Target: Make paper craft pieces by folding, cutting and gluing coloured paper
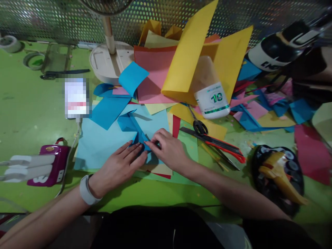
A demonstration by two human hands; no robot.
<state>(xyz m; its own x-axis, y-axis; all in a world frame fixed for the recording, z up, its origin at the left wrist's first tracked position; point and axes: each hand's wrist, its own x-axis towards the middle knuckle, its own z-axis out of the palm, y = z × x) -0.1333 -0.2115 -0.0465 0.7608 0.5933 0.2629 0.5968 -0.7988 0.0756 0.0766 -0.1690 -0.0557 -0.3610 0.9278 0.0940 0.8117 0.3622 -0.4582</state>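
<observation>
A folded piece of blue paper [135, 126] lies on light blue sheets, its creased flaps standing up a little. My left hand [127, 159] rests on its near edge with fingers stretched out flat. With thumb and forefinger together, my right hand [168, 148] pinches the right side of the same blue paper. The fingers partly cover the lower end of the fold. Under both hands is a light blue sheet [103, 148], stacked over green, cream and red paper.
To the right lie scissors [199, 127], a utility knife [225, 147], a white bottle [214, 97] and a tape dispenser [280, 173]. Yellow sheets [192, 52] stand behind. A phone [76, 98], a purple power adapter [50, 162] and a fan base [114, 58] are leftward. Paper scraps [259, 110] pile up rightward.
</observation>
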